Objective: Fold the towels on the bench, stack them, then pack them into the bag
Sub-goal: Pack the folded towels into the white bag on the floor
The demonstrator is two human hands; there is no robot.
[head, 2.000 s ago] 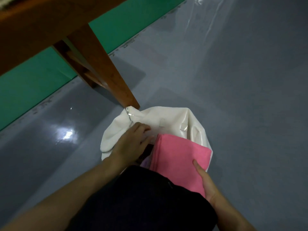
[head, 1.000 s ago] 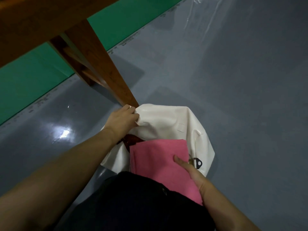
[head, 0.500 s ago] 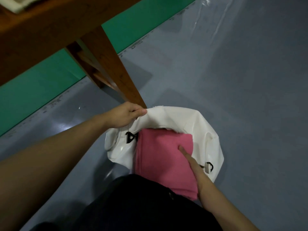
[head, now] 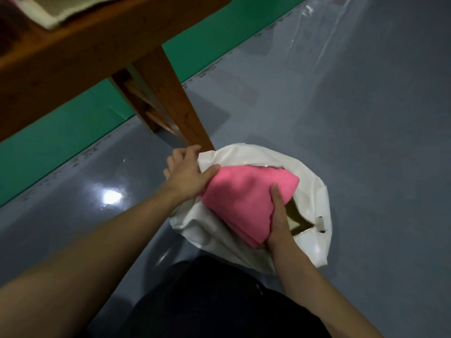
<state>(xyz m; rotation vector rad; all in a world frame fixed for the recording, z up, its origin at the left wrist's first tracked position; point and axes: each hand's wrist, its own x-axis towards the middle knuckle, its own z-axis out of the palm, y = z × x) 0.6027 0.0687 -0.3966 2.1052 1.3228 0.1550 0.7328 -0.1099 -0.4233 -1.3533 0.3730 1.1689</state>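
Pink, soft folded towel stack (head: 244, 201) half inside the mouth of a glossy white bag (head: 310, 191), far corner tucked under the bag's upper rim, near end jutting out toward the camera. Bag slumped on the shiny grey floor (head: 341, 106), right against the foot of a brown wooden bench leg (head: 170, 93). Left hand (head: 185, 176) at the bag's left rim, thumb pressed onto the pink cloth, fingers (head: 180, 154) curled over the white edge and gripping it. Right hand (head: 278, 220) clasped along the towel stack's right side, thumb on top, remaining fingers wrapped underneath and out of sight, so a firm hold on the pink fabric. Dark gap in the bag opening just right of that hand, with a small black clip (head: 321, 224) beside it on the white surface. Wooden tabletop (head: 85, 45) above at upper left, carrying a pale cream cloth (head: 48, 11) at the top edge. Green strip of flooring (head: 61, 132) beyond the bench leg. Dark-clothed knee (head: 219, 301) at the bottom, between both forearms. Bright light reflection on the grey floor left of the left wrist.
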